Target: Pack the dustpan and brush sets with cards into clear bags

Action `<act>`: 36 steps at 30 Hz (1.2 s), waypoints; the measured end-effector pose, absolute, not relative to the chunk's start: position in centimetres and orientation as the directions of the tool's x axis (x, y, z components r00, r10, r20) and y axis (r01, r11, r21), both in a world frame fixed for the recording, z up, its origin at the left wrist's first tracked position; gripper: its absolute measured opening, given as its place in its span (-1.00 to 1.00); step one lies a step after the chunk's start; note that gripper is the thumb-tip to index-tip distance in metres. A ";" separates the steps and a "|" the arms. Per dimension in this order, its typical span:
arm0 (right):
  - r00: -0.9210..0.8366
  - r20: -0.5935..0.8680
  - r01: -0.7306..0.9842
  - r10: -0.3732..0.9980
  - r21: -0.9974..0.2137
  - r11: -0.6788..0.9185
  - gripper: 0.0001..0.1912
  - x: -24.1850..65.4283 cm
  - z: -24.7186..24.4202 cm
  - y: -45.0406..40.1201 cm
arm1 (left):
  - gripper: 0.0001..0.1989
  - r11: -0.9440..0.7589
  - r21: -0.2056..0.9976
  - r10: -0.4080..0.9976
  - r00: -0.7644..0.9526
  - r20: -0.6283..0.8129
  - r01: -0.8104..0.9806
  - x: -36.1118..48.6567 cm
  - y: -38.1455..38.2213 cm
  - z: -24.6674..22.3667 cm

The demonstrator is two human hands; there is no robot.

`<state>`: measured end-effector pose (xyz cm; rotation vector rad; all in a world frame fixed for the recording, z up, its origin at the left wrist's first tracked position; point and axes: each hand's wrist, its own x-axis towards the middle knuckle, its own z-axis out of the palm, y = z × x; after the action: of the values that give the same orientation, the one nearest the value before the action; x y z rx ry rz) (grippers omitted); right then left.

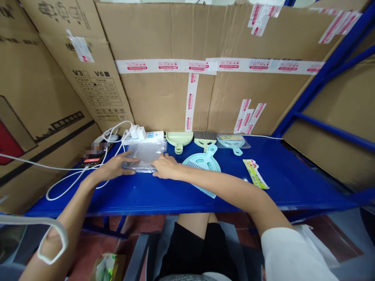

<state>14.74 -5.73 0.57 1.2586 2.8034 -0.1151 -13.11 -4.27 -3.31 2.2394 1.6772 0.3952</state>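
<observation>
A stack of clear plastic bags (145,155) lies on the blue table at left of centre. My left hand (118,166) rests on its left edge, with fingers stretched out and apart. At the right edge, my right hand (166,166) has its fingers bent and pressed together on the plastic. Beside my right forearm lies a light-blue dustpan (216,166) with a striped blue brush part, partly covered by the arm. Behind it are a pale green dustpan (179,137), a small green brush (205,136) with dark bristles, and a bagged blue dustpan set (233,143).
A printed label card (256,174) lies right on the table (293,171). White cables (67,183), a phone (93,160) and a white power strip (155,135) with plugs crowd the left. Cardboard walls (158,101) and a blue frame (316,86) enclose the table.
</observation>
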 end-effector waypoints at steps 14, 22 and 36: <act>-0.706 0.146 0.697 0.693 -0.031 0.716 -0.58 12.8 2.4 -0.5 | 0.01 -0.276 0.379 0.959 0.281 0.043 0.883 -13.9 -5.2 -4.3; -0.732 -0.103 0.681 0.674 -0.162 0.714 -0.13 10.7 -1.3 1.8 | -0.18 -0.206 0.298 0.978 0.210 0.019 0.932 -13.7 -4.6 -3.8; -0.689 -0.033 0.705 0.724 -0.264 0.658 -0.03 11.1 -5.5 1.6 | -0.24 -0.268 0.114 0.963 0.261 0.076 0.957 -12.6 1.4 -11.1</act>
<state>11.11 1.64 -5.46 1.2641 2.9284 -0.4152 -12.56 1.42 -11.12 2.4579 1.8726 0.2006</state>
